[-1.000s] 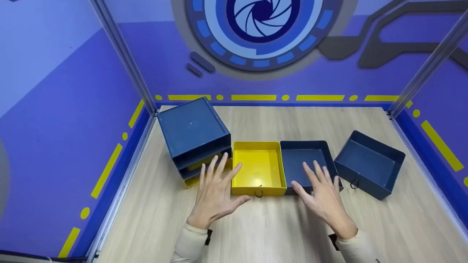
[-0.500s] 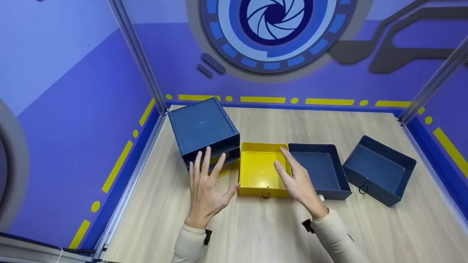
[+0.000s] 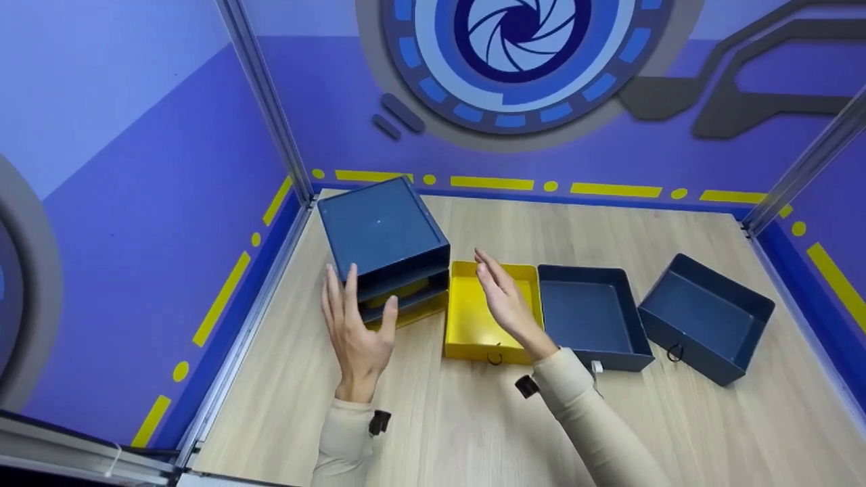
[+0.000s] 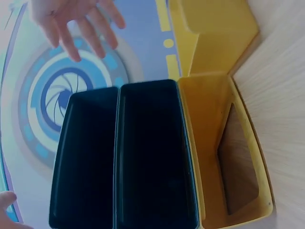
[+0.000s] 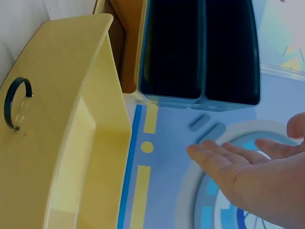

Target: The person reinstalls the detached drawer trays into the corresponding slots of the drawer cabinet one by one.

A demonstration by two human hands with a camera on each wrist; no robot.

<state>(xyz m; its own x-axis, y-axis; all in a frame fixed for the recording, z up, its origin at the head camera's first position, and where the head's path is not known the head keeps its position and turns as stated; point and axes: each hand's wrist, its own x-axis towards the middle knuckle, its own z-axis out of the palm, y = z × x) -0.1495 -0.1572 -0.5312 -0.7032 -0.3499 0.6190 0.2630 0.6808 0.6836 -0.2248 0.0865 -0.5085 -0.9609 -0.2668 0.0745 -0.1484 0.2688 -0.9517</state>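
A drawer cabinet [image 3: 382,226] stands at the back left of the table in the head view, two dark blue frames above a yellow one. Its drawer slots face forward with no drawers in them. My left hand [image 3: 357,341] is at the cabinet's front left corner, fingers extended and thumb apart; whether it touches is unclear. My right hand [image 3: 509,303] hovers over the yellow drawer [image 3: 467,318], fingers straight, holding nothing. In the right wrist view, the same hand [image 5: 257,171] is palm up beside the cabinet's slots. The yellow drawer's black loop pull [image 5: 16,102] shows there too.
To the right of the yellow drawer sit a dark blue drawer [image 3: 588,311] and an angled dark blue drawer [image 3: 710,314] with a black loop pull. Printed panels enclose the wooden table [image 3: 460,433] at the back and sides.
My right hand has moved left from over the middle blue drawer to over the yellow one. My left hand has shifted toward the cabinet's left front corner. The head view has shifted slightly.
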